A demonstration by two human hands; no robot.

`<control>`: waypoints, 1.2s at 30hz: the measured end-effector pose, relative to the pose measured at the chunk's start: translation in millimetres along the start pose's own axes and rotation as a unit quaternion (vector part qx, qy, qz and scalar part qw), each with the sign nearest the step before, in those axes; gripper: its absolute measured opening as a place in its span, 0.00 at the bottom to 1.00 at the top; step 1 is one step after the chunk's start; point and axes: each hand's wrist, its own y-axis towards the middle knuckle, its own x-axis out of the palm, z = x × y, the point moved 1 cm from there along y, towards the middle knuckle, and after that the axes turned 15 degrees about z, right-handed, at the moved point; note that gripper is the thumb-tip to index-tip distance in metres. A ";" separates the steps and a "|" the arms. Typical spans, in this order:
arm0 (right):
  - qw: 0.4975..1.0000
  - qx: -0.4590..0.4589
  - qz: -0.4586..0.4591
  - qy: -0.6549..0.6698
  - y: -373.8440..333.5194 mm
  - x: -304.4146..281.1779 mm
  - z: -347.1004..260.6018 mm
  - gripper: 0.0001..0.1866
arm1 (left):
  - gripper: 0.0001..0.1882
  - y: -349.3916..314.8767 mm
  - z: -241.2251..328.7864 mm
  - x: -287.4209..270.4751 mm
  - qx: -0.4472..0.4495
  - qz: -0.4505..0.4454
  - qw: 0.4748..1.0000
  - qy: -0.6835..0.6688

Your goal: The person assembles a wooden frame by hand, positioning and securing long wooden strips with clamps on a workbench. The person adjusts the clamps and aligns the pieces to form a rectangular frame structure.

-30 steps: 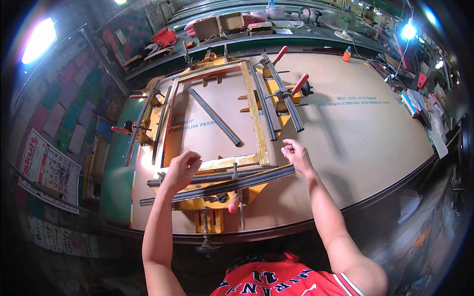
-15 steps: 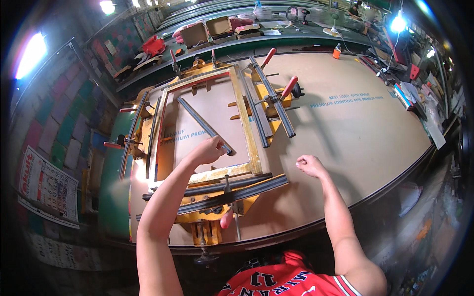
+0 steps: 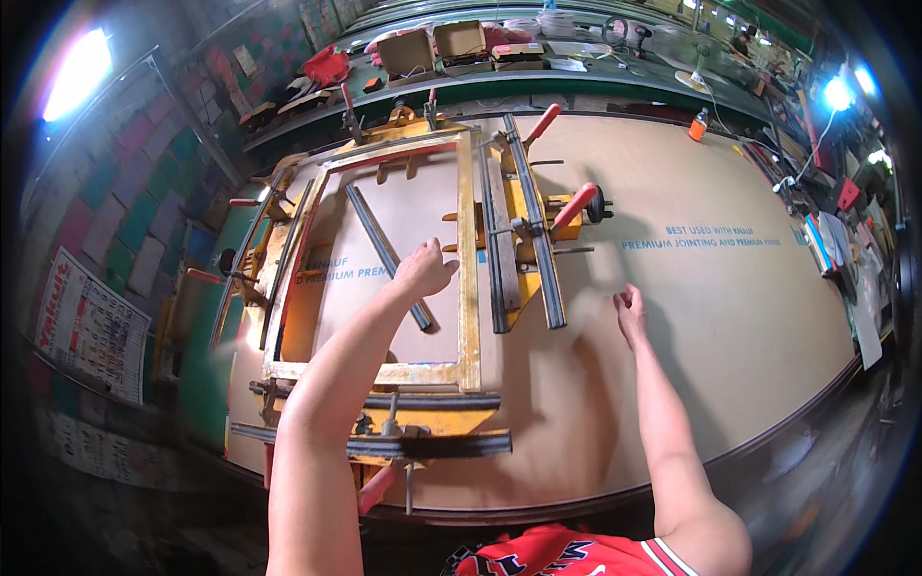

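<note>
My left hand (image 3: 424, 270) hovers over the opening of a rectangular wooden frame (image 3: 470, 288), thumb and fingers parted and nothing seen in them. Just left of it, a loose dark grey bar (image 3: 373, 226) lies slantwise inside the frame. My right hand (image 3: 630, 313) is held above the brown board to the right, its fingers loosely bent and partly apart, with nothing visible in it. Around the frame sit yellow clamps with paired black bars. The right clamp (image 3: 526, 274) has red handles (image 3: 574, 205); the near clamp (image 3: 442, 422) is partly hidden by my left forearm.
The brown board (image 3: 711, 326) covers the table. An orange bottle (image 3: 698, 125) stands near its far right edge. Beyond, a long bench holds open cardboard boxes (image 3: 405, 54) and a red bag (image 3: 327, 64). Tools and papers crowd the right side; a calendar (image 3: 93, 322) hangs at left.
My left hand has moved off the loose bar's near end, rightward and farther away, its fingers opening. My right hand's fingers have unbent somewhat. The view has shifted.
</note>
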 end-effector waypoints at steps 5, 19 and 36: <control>0.994 -0.064 0.067 0.062 41.5 36.4 5.1 0.29 | 0.37 56.8 -2.1 41.3 -0.070 0.077 0.992 -0.073; 0.996 -0.044 0.007 0.078 140.5 120.9 -16.1 0.36 | 0.40 163.6 -1.7 109.8 -0.251 0.005 0.936 -0.247; 0.965 -0.102 -0.005 0.242 144.0 142.2 -44.6 0.31 | 0.22 187.8 -13.2 125.9 -0.332 -0.028 0.883 -0.331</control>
